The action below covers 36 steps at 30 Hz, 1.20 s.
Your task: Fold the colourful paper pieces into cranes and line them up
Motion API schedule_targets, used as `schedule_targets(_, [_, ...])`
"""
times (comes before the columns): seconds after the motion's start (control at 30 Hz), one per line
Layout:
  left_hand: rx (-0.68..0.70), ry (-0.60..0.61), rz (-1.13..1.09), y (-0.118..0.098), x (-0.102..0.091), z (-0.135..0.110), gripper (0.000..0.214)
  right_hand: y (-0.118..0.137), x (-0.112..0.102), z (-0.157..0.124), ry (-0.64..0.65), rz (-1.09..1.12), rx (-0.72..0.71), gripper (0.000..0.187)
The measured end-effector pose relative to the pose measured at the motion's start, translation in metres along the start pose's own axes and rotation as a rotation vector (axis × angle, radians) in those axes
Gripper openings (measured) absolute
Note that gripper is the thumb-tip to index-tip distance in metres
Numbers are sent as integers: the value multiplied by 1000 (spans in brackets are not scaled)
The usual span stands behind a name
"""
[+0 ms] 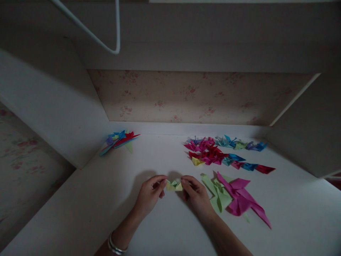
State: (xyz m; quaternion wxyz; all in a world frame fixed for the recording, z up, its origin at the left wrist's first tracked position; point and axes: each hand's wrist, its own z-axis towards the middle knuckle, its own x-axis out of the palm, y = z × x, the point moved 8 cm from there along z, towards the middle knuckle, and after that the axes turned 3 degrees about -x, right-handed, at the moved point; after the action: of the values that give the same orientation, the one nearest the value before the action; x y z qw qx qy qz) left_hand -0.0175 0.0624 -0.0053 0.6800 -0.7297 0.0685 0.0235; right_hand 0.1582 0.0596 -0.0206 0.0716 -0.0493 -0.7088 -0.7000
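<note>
A small pale yellow-green folded paper piece [174, 185] lies just above the white desk [106, 199], held from both ends. My left hand [150, 193] pinches its left end with fingers curled. My right hand [195, 193] pinches its right end the same way. Right beside my right hand lie light green folded papers [217, 195] and a large magenta folded paper shape [243, 201].
Further back on the right sits a cluster of several small red, pink, blue and yellow origami pieces [218, 153]. A stack of coloured folded papers [119, 140] rests at the back left corner. White side panels [53, 106] and a floral back wall [186, 96] enclose the desk.
</note>
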Motion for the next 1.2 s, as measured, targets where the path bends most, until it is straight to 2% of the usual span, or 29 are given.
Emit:
schedule_targets(0.37, [18,-20,25,-5,1,-1,37,4,-5,-1,-33,-80,-1,35])
schedule_targets(0.57, [33,-34,8,-2,1,0,39,-2,-7,0,-73,-21,10,40])
schedule_targets(0.8, [3,-33,6,1,2,-1,37,2,-8,-2,-91,-28,27,41])
schedule_targets(1.2, [12,-28,-10,-3,2,-1,34,5,-7,-2,-81,-80,31,39])
